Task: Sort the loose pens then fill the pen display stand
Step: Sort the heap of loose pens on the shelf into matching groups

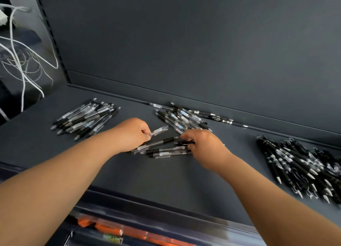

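On the head view my left grip (132, 133) pinches a slim clear-barrelled pen (159, 131); my right grip (204, 146) curls round a black pen (184, 143). Loose pens (166, 150) lie between them on the matte grey shelf (166, 181), a clear heap (86, 119) far left, a glossy black heap (299, 166) right.

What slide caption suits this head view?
Left hand pinches a clear pen while right hand reaches into loose pens on dark shelf.

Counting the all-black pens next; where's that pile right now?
In the head view, the black pen pile lies at the far right of the shelf, beyond the right hand, apart from the middle pile.
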The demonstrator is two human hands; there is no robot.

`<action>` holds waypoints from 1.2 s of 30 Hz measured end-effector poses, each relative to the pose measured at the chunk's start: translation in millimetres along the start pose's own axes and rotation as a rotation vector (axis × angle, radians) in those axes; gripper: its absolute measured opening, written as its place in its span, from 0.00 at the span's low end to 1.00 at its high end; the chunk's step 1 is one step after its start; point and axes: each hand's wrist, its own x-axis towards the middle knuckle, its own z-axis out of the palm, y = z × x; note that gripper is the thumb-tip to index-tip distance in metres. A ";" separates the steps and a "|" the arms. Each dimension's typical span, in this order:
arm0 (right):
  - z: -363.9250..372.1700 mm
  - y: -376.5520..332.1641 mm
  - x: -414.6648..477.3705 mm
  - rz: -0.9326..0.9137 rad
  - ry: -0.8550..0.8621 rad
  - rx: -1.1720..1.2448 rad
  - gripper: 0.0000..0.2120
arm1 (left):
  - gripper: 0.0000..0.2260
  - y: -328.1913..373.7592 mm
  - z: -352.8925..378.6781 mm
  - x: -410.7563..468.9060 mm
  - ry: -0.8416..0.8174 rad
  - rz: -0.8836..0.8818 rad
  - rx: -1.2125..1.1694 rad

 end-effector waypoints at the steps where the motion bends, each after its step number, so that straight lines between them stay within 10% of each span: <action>1: 0.0 1.1 0.4 0.011 -0.004 -0.009 0.19 | 0.03 0.0 -0.4 0.1 -0.004 -0.005 -0.001; 13: -12.1 0.9 8.0 0.065 0.033 0.103 0.16 | 0.05 9.6 2.2 0.4 -0.068 -0.018 0.179; 23: -32.7 -16.5 13.2 0.082 0.072 0.717 0.13 | 0.02 21.8 -14.4 0.5 -0.090 -0.175 -0.793; 36: -39.4 -18.1 19.4 0.146 -0.026 1.045 0.10 | 0.08 31.3 -21.8 0.1 -0.084 -0.136 -0.897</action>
